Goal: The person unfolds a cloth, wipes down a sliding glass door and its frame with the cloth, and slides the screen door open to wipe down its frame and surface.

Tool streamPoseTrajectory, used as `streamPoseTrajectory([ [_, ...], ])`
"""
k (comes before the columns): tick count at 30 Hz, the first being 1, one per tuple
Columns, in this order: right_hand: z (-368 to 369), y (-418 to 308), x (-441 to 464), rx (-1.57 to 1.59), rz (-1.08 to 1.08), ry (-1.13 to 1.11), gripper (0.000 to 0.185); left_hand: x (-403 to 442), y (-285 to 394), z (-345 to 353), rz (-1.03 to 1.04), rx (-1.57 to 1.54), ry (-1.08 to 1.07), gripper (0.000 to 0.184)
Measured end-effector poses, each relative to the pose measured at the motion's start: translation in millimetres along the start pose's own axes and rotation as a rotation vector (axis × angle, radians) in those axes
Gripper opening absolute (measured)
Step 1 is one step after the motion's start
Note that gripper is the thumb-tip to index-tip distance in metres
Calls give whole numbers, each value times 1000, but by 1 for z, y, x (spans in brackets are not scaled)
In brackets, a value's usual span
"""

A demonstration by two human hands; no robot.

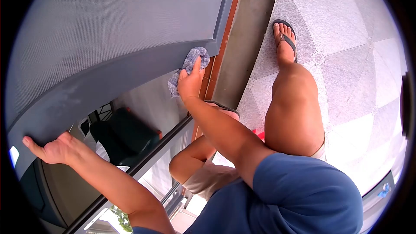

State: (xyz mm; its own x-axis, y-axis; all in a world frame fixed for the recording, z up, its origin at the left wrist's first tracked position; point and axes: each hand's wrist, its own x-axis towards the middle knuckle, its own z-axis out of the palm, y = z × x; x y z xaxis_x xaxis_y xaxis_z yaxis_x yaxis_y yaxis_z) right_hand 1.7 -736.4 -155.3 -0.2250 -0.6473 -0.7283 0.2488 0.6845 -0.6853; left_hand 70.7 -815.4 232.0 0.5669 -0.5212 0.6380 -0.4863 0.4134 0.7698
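Observation:
A grey mesh screen door (143,63) with a wide grey frame fills the upper left. Near the frame's lower corner, my right hand (190,82) presses a grey fluffy cloth (196,58) against it, and part of the cloth hangs beside the palm. At the far left, my left hand (56,148) grips the frame's edge, thumb stretched out and the other fingers hidden behind it.
Below the frame is a glass pane (143,89) showing a dark green chair. A dark rail (162,145) runs diagonally there. A brown tiled sill (216,56) borders a concrete strip (247,39). My sandalled foot (284,39) stands on patterned floor tiles (346,78).

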Motion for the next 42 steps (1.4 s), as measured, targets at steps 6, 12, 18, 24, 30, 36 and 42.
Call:
streamPoseTrajectory([
  [6, -5, 55, 44, -136, 81, -50, 83, 0, 1, -33, 7, 45, 32, 63],
  [12, -16, 146, 141, -410, 268, -330, 72, 9, 6, -99, -41, -41, -36, 57],
  [18, -57, 169, 154, -516, -11, -234, 66, -3, 10, -154, 46, -73, 62, 50],
  [24, -60, 113, 35, -330, -151, -43, 82, -15, 15, -176, 53, -19, 119, 45],
  [30, -5, 114, 6, -287, 82, -175, 81, -17, 20, -183, 76, 46, 124, 49],
  [36, 9, 176, 73, -279, 91, -71, 71, -19, 24, -160, 263, 59, 216, 42],
  [42, 6, 242, 165, -313, 433, -247, 50, 24, 33, -210, 246, -68, 109, 30],
])
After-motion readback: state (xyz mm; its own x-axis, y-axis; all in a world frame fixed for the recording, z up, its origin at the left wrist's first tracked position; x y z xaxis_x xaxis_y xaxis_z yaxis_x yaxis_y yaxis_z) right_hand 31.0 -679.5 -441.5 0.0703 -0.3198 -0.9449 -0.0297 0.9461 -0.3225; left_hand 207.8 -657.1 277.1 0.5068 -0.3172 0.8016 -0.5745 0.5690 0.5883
